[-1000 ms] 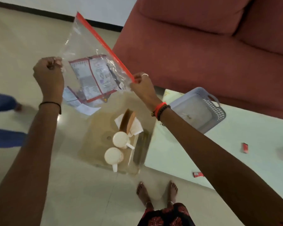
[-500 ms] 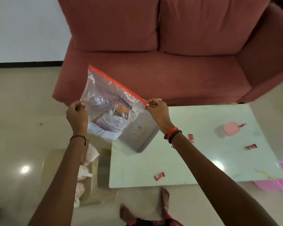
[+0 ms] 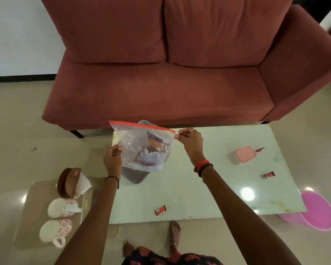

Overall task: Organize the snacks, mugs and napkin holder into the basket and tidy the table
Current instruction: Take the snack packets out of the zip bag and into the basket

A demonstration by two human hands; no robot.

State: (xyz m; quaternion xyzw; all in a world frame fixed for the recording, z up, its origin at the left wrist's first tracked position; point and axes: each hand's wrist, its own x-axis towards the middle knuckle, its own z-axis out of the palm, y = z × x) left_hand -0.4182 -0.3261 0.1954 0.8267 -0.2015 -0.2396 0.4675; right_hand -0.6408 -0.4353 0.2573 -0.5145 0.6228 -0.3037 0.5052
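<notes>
Clear bag [image 3: 141, 148] with red strip, white mugs [image 3: 55, 229] with pink flowers, maroon sofa [image 3: 161, 92].

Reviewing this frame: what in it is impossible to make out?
Head view only:
- Basket: mostly hidden behind the zip bag; its contents are unseen.
- Packets inside the bag: print blurred by crinkled plastic.
- Red wrapper on the table: too small to read.
- Pink tub: partly covered by the table's corner.

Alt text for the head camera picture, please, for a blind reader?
A person's left hand and right hand hold a clear bag of snacks over a grey basket on a table by a red sofa. Loose snacks and a pink box lie there; two mugs and a napkin holder sit left.
</notes>
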